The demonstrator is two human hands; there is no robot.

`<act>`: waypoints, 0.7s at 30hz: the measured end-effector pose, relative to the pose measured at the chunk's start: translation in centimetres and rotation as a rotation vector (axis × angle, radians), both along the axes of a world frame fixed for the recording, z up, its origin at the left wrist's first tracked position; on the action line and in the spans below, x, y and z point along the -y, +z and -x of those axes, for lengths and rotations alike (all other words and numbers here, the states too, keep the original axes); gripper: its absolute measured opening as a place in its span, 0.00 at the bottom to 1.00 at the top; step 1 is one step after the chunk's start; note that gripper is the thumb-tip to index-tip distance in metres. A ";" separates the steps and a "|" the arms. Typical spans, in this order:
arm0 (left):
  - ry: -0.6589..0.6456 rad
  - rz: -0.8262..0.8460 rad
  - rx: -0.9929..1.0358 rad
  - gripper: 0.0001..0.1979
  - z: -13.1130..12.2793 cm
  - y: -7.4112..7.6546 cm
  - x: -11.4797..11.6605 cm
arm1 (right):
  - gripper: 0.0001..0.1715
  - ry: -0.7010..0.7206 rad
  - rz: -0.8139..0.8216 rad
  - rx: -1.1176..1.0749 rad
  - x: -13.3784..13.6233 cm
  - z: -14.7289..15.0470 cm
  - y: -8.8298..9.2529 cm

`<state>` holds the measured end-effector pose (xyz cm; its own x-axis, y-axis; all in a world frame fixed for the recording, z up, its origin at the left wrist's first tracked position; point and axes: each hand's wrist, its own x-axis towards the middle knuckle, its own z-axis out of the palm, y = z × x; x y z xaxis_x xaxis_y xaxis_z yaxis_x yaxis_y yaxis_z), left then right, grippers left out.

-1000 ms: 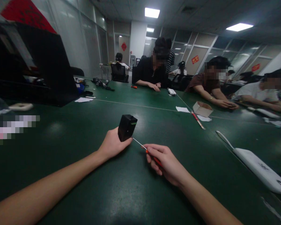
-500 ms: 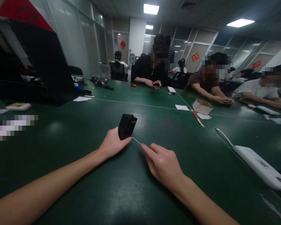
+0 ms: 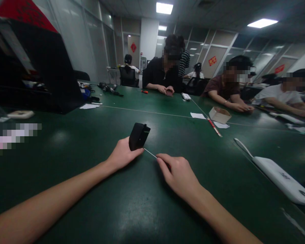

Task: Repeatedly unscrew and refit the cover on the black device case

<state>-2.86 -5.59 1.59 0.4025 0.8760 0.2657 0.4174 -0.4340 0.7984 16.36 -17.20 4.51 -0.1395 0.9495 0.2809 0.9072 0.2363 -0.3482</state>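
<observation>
The left hand (image 3: 122,156) gripped a small black box (image 3: 139,136), fingers curled round its lower end and thumb pressed against its side. The box stood tilted on the green table (image 3: 91,142) near the middle of the view, at about 1 o'clock from that hand. The right hand (image 3: 179,174) was closed in a narrow pinch on a thin tool (image 3: 150,153), whose bare metal shaft ran toward 10 o'clock and met the base of the box close to the left thumb. The handle was hidden in the fingers. The main risk looked like a slip. With the box leaning and held only low down, a hard push could have skidded the tip off and jabbed the thumb, or tipped the box over. The slick table top would not have checked it. Room was generous: bare table lay at 9 o'clock as far as a dark case (image 3: 40,67), and toward 12 o'clock up to a seam line. At 3 o'clock a long white device (image 3: 282,178) lay well apart. A cardboard box (image 3: 220,115), a red stick (image 3: 214,127) and a sheet of paper (image 3: 197,116) sat at 2 o'clock, out of elbow range, with co-workers (image 3: 165,76) seated beyond them.
</observation>
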 end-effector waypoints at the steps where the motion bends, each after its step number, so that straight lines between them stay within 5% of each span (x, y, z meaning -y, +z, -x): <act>1: 0.002 0.007 0.003 0.13 0.0 0.0 0.0 | 0.15 0.012 -0.019 -0.002 0.0 0.0 0.0; 6: -0.018 0.093 0.048 0.12 0.0 0.3 0.1 | 0.16 0.022 -0.092 0.012 -0.1 -0.4 -0.4; 21: -0.068 0.159 0.130 0.12 0.1 0.4 0.1 | 0.09 -0.057 -0.325 -0.430 -0.1 -0.5 1.2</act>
<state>-2.93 -5.69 1.98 0.4335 0.8830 0.1803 0.2805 -0.3223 0.9041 16.86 -17.09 5.71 0.1020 0.8071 0.5816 0.7135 0.3480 -0.6081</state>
